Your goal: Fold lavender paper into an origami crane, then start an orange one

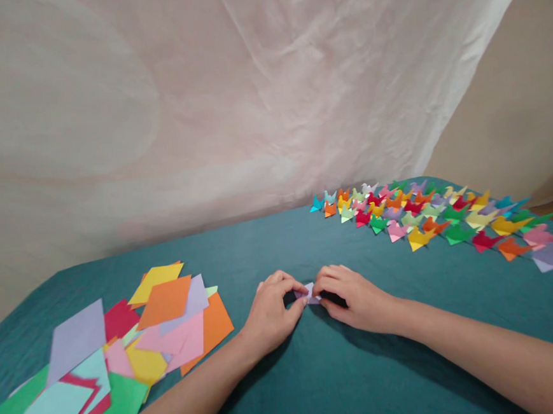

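Between my two hands, at the middle of the table, is a small piece of folded lilac paper (pixel 310 292). My left hand (pixel 277 306) pinches its left side between thumb and fingers. On the other side, my right hand (pixel 348 296) is closed on the right edge with its fingertips. Both hands rest low, close to the cloth. The fingers cover part of the paper, so its exact folds cannot be made out.
Loose coloured paper sheets (pixel 167 305) lie in an overlapping pile on the left. Rows of small folded paper birds (pixel 420 239) stand at the right and back right. A teal cloth (pixel 260 246) covers the table; a pale curtain (pixel 230 108) hangs behind it.
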### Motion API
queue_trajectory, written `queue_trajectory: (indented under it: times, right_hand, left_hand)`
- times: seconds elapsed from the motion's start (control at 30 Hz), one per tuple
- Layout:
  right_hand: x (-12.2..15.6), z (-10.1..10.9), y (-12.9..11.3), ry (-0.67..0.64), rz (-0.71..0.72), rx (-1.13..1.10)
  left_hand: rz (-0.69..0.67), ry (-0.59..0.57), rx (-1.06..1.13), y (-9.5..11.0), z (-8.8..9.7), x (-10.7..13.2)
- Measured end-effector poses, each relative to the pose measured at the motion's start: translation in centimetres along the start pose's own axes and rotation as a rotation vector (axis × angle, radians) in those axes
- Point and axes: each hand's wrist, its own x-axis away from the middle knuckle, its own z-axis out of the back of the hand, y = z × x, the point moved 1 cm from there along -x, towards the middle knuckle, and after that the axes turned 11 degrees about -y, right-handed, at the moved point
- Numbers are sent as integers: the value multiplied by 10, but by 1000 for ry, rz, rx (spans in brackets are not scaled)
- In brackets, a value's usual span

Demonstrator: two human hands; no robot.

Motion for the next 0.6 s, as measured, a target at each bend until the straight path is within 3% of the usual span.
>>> queue_trajectory:
  times: [0.23,0.6]
  right_hand:
    - [5,3,2,-97,198,329]
    - [6,7,-4,-168,221,440]
  left_hand:
    - [-15,11,6,1,2,2]
    - [-28,14,8,3,3,2]
